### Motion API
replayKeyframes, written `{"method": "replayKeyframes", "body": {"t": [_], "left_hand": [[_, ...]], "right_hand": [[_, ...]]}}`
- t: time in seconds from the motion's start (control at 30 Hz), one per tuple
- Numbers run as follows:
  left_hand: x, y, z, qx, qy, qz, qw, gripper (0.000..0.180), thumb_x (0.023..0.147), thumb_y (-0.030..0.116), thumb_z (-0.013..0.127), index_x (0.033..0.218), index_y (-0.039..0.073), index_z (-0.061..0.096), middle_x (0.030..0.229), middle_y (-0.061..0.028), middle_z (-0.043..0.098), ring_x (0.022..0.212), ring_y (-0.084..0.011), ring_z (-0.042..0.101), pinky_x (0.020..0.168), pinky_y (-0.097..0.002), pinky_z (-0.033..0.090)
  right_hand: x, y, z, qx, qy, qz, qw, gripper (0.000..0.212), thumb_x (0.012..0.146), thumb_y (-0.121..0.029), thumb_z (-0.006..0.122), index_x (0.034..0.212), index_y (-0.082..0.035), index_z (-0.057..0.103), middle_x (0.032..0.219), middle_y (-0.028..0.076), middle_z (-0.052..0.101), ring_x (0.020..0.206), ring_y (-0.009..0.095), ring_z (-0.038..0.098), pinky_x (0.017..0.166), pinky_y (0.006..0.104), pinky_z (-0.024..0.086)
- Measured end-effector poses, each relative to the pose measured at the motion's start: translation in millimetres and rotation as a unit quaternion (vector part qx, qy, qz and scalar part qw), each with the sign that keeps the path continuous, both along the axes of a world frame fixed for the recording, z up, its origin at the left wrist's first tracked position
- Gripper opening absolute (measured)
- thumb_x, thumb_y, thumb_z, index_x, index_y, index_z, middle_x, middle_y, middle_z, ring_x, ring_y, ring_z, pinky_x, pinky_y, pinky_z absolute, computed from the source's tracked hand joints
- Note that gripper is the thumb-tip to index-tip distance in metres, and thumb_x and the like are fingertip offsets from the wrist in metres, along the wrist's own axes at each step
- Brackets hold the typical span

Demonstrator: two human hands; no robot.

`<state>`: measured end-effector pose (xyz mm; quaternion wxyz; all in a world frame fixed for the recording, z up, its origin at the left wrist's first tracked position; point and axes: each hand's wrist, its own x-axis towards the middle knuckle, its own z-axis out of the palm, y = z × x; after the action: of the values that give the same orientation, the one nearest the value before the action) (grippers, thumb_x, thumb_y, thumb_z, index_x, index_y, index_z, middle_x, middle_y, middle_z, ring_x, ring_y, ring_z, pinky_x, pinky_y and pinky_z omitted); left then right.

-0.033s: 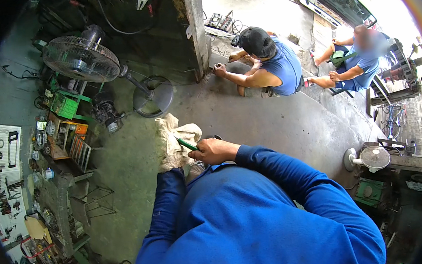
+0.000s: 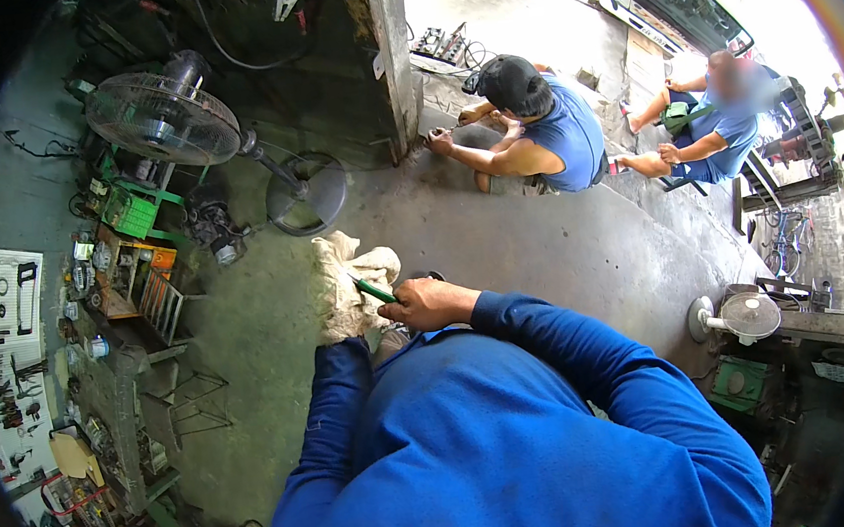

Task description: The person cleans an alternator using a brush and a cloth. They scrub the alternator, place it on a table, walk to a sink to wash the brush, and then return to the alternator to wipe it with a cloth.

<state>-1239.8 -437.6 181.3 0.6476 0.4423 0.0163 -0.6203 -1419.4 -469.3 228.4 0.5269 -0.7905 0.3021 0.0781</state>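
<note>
A bunched beige covering (image 2: 345, 300), a loose work glove or a cloth, envelops my left hand at the end of its blue sleeve. Its folds hide the fingers, so I cannot tell how they are set. My right hand (image 2: 433, 303) is bare and closed around a slim green-handled tool (image 2: 376, 290). The tool slants up and left, and its far end meets the beige folds. What kind of tip it has is too small to make out.
A pedestal fan (image 2: 164, 120) stands ahead on the left, near a cluttered bench (image 2: 130, 369). A person in a cap (image 2: 540, 123) crouches ahead to the right; another person (image 2: 712, 138) sits farther off. A small white fan (image 2: 748, 315) is at right.
The beige covering and the green-handled tool have shifted very slightly. My right hand still grips the tool.
</note>
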Motion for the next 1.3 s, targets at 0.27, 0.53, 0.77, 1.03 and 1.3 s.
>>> {"method": "replayKeyframes", "body": {"t": [0.27, 0.53, 0.77, 1.03, 1.3], "left_hand": [[18, -16, 5, -0.001, 0.014, 0.020, 1.000, 0.037, 0.098, 0.044, 0.050, 0.083, 0.010, 0.049, 0.068, -0.0058, 0.051, 0.056, -0.0191, 0.050, 0.052, -0.0367, 0.041], [-37, -25, 15, -0.087, 0.040, -0.069, 0.993, 0.037, 0.102, 0.042, 0.052, 0.097, 0.006, 0.060, 0.080, -0.0084, 0.062, 0.066, -0.0214, 0.059, 0.059, -0.0358, 0.051], [-35, -24, 4, -0.029, -0.065, -0.037, 0.997, 0.042, 0.102, 0.046, 0.053, 0.113, 0.006, 0.062, 0.092, -0.0069, 0.066, 0.076, -0.0213, 0.063, 0.068, -0.0328, 0.054], [-7, -21, 20, -0.022, -0.530, -0.081, 0.844, 0.040, 0.104, 0.039, 0.049, 0.116, 0.003, 0.061, 0.099, -0.0102, 0.065, 0.089, -0.0242, 0.063, 0.077, -0.0372, 0.052], [-28, -44, 22, -0.021, 0.097, -0.059, 0.993, 0.051, 0.096, 0.061, 0.055, 0.114, 0.014, 0.062, 0.097, -0.0056, 0.065, 0.081, -0.0211, 0.063, 0.072, -0.0375, 0.055]], "right_hand": [[-5, -18, -6, -0.047, -0.044, 0.011, 0.998, 0.052, 0.099, -0.041, 0.048, 0.088, 0.005, 0.068, 0.083, 0.028, 0.067, 0.078, 0.045, 0.066, 0.074, 0.0525, 0.051], [-7, -26, -22, 0.055, -0.077, -0.103, 0.990, 0.055, 0.099, -0.045, 0.050, 0.083, 0.004, 0.068, 0.069, 0.019, 0.063, 0.061, 0.025, 0.062, 0.062, 0.0421, 0.050], [-10, -29, -30, -0.034, -0.039, -0.038, 0.998, 0.051, 0.102, -0.042, 0.047, 0.091, 0.004, 0.067, 0.073, 0.022, 0.064, 0.065, 0.033, 0.064, 0.060, 0.0461, 0.050], [-28, -26, -37, -0.264, -0.326, -0.022, 0.907, 0.033, 0.102, -0.031, 0.050, 0.100, -0.005, 0.070, 0.070, 0.013, 0.060, 0.064, 0.029, 0.058, 0.063, 0.0412, 0.047], [-23, -26, -12, 0.336, -0.167, -0.165, 0.912, 0.050, 0.106, -0.040, 0.047, 0.071, -0.006, 0.056, 0.063, 0.001, 0.051, 0.057, 0.013, 0.046, 0.054, 0.0310, 0.039]]}}
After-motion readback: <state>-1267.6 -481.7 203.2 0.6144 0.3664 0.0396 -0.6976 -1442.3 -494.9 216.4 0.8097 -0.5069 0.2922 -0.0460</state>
